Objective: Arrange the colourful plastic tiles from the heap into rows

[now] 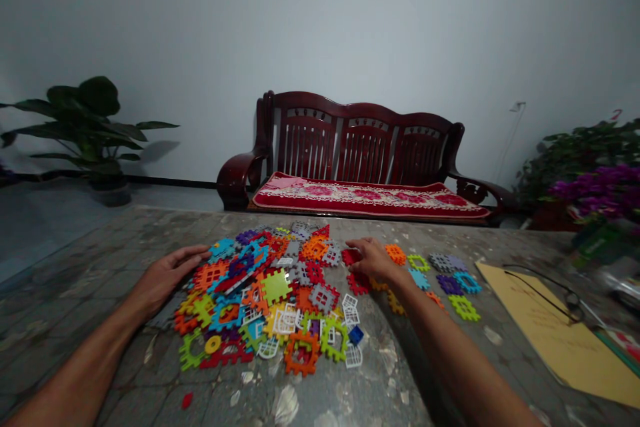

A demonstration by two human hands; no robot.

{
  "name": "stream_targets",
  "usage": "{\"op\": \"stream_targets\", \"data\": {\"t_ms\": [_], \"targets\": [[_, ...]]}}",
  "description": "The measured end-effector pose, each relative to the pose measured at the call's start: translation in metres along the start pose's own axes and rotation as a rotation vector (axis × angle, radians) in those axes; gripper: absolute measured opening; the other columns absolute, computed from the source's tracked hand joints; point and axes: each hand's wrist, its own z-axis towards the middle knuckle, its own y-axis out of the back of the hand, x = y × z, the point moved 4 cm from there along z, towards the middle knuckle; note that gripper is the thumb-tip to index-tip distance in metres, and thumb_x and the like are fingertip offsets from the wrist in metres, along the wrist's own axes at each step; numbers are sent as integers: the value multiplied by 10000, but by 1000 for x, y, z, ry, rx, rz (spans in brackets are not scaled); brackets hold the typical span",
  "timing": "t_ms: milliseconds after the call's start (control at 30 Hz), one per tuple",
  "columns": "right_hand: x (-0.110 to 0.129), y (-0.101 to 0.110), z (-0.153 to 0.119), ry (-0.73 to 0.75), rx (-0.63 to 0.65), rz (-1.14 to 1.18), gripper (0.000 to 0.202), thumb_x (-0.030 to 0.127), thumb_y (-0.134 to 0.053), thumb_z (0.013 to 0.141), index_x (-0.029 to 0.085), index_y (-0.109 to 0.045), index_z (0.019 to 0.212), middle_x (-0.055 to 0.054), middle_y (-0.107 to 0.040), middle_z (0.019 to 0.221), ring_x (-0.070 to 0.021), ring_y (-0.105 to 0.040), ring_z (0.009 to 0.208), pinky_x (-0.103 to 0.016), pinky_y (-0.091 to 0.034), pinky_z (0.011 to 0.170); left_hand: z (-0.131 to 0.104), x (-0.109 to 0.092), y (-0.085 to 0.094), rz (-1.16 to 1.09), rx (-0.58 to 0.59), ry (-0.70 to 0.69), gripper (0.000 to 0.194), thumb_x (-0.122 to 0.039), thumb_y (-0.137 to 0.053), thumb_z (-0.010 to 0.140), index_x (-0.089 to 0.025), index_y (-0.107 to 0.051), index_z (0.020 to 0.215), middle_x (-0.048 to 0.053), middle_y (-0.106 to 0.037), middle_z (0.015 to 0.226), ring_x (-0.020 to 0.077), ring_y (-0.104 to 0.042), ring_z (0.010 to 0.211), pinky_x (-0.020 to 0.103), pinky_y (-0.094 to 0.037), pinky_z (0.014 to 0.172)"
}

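A heap of colourful plastic interlocking building tiles (276, 287) lies on the table, with square, windowed and gear-edged shapes mixed together. At the heap's left edge, my left hand (167, 275) is open, its fingers stretched toward a blue tile (223, 250). My right hand (373, 259) is just right of the heap, with thumb and fingers around a red tile (351, 256) at table level. Another red tile (359, 283) lies just below that hand. White window-frame pieces (287, 319) and a dark blue square piece (356, 335) are at the heap's front.
Separate tiles lie right of my right arm, among them an orange tile (395, 253), a purple tile (447, 285) and a green tile (464, 307). Farther right are a yellow envelope (555, 340) and glasses (573, 307). A wooden bench (367, 147) stands beyond the table.
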Motion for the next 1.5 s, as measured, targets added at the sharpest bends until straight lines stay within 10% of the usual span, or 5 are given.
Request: {"op": "stream_targets", "data": {"t_ms": [633, 1267, 1500], "targets": [[4, 0, 8, 129, 74, -185, 532, 352, -778, 774, 233, -732, 1291, -109, -728, 1239, -331, -592, 1188, -386, -432, 1012, 7, 9, 2, -8, 22, -34, 916, -837, -763, 506, -162, -728, 1124, 176, -784, 1276, 366, -701, 1230, 458, -513, 1105], [89, -14, 6, -53, -148, -176, 285, 360, -608, 927, 221, -789, 1097, -114, -760, 1196, -295, -605, 1147, -361, -431, 929, 0, -1, 1, -59, 6, -47, 780, -769, -811, 509, -191, -753, 1029, 162, -832, 1140, 358, -764, 1109, 428, -613, 959], [77, -16, 8, -132, -205, 331, 81, 260, -668, 804, 220, -736, 824, -65, -776, 920, -245, -667, 953, -324, -475, 826, 0, 0, 2, -23, -9, -66, 723, -721, -793, 574, -181, -763, 1053, 156, -829, 1157, 355, -751, 1129, 424, -594, 988]]}}
